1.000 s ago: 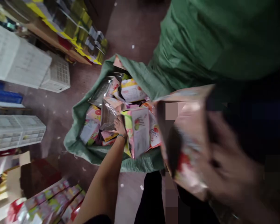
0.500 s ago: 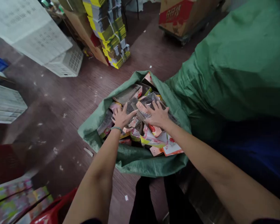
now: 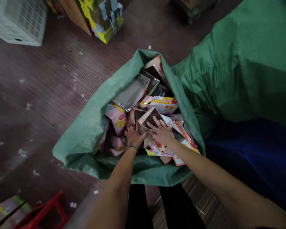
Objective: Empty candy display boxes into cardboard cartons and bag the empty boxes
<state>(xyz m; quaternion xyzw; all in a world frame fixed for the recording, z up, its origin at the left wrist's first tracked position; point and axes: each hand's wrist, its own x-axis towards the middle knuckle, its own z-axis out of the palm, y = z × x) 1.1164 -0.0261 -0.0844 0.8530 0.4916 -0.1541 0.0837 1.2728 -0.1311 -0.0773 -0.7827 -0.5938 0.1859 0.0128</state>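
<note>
In the green sack (image 3: pixel 85 127), left hand (image 3: pixel 133 137) at seven o'clock and right hand (image 3: pixel 163 131) at four, grips splayed, empty, seemingly compact cartons (image 3: pixel 164 105).

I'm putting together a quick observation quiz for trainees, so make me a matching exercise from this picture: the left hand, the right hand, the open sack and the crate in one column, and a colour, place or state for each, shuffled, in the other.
Column one
1. Left hand
2. Right hand
3. Open sack
4. Crate

Column two
A. Green, with printed boxes inside
B. Bracelet at the wrist
C. White, at the picture's top left corner
D. Bare at the wrist

Right pairs: 1-B, 2-D, 3-A, 4-C
</note>
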